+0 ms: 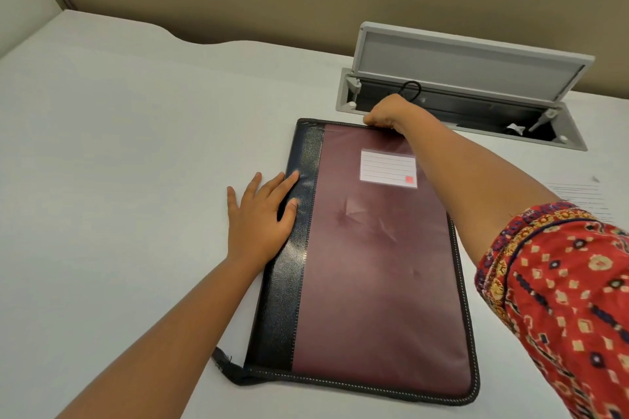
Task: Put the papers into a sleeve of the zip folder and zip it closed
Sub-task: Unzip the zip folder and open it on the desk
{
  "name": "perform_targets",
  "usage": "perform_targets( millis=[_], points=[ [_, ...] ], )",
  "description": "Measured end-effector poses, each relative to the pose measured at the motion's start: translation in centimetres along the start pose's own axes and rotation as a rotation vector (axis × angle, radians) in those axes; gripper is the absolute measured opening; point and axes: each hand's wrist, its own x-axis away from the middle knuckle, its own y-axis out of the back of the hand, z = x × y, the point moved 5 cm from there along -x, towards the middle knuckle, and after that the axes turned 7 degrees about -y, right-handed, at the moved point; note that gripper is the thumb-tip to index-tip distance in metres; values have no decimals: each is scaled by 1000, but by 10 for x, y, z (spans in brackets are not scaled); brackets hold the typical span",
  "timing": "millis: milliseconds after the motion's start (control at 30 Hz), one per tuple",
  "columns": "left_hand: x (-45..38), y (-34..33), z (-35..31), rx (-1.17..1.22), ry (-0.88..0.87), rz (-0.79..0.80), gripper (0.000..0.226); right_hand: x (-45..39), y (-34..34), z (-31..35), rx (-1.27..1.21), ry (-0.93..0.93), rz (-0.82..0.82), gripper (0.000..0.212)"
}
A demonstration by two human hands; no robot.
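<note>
head view: the folder (371, 248) lay closed and flat on the white table (119, 146), its black spine to the left and a lined label (388, 168) near its far edge. the left hand (262, 214) rested flat, fingers straight, on the spine's left edge. the right hand (388, 114) was curled at the folder's far edge, pinching something there, likely the zip pull, though it was hidden. beyond the folder stood an open grey cable box (459, 92). a striped sheet (578, 194) lay right of the folder.

Zipper pull concealed within the curled right hand (383, 114) at the far edge of the maroon-and-black zip folder (367, 258); lined white paper sheet (578, 196) at right, blurred, partly behind the red patterned sleeve (561, 299), itself cropped.
</note>
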Motion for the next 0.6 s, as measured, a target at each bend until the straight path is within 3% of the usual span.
perform_targets(
  millis=[100,233,333,433,600],
  points=[
    [0,1,-1,11,4,-6,52,-6,5,-19,124,0,-52,38],
    [0,2,-2,2,15,-6,55,8,20,-55,9,-53,-176,41],
    [1,3,-3,-5,15,-4,57,12,24,-88,-175,-111,-220,40],
    [1,3,-4,-21,17,4,52,13,17,-117,-477,-194,-156,10],
    [0,3,-5,-25,20,4,51,10,4,-140,-699,-276,-74,32]
  ],
)
